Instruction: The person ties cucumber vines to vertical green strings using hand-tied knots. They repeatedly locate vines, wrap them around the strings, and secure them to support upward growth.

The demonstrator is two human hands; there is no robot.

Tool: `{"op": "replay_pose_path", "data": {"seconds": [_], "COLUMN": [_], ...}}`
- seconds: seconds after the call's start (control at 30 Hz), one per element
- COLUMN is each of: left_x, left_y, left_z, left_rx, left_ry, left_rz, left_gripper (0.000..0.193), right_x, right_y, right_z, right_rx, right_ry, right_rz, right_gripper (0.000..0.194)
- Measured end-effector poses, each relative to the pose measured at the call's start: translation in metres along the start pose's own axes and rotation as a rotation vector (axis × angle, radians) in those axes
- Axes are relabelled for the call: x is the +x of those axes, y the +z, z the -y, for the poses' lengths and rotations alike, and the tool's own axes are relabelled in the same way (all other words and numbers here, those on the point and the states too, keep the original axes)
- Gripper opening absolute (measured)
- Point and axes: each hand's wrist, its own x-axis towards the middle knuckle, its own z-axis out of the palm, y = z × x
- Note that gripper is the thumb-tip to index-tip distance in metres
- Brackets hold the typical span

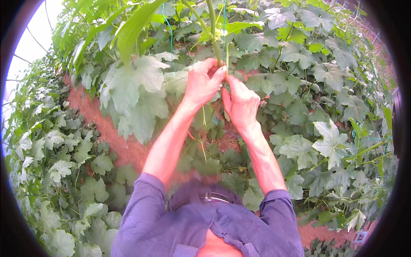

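Observation:
A climbing vine stem [213, 22] comes down from the top of the view beside an upright green twine [224, 29]. My left hand [203, 80] pinches the stem between thumb and fingers. Just below and to the right, my right hand [241, 99] has its fingertips closed by the twine, where a bit of green shows between thumb and forefinger. A thin pale-green shoot [227, 54] runs down to those fingertips. The exact contact point is partly hidden by the fingers. Under the hands hang thin tendrils [204, 117].
Broad lobed leaves [138, 86] hang left of my left arm. Dense foliage [295, 83] fills the right side. A second green twine [170, 32] hangs at upper left. A reddish soil path [106, 119] separates the plant rows, and a grey block [360, 236] lies at lower right.

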Motion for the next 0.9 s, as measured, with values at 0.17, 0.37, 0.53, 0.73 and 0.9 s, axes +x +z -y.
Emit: {"op": "replay_pose_path", "data": {"seconds": [0.17, 0.37, 0.53, 0.73, 0.9], "left_x": [-0.012, -0.023, -0.024, -0.013, 0.002], "left_y": [0.002, -0.006, -0.012, -0.049, -0.081], "left_z": [-0.019, -0.024, -0.019, -0.01, -0.009], "left_rx": [0.042, -0.006, -0.03, 0.007, 0.004], "left_ry": [0.013, 0.021, 0.06, 0.123, 0.072], "left_rz": [-0.016, 0.007, 0.057, 0.086, 0.295], "left_gripper": [0.021, 0.022, 0.023, 0.025, 0.028], "right_x": [-0.007, -0.001, -0.005, -0.046, -0.041], "right_y": [-0.014, -0.023, -0.027, -0.017, 0.011], "right_z": [-0.001, 0.0, 0.005, 0.005, 0.007], "right_rx": [-0.163, 0.027, 0.342, 0.788, 0.248], "right_ry": [-0.148, -0.118, 0.291, 0.804, 0.335], "right_rz": [0.067, 0.152, 0.236, 0.681, 0.467], "right_gripper": [0.019, 0.013, 0.022, 0.038, 0.037]}}
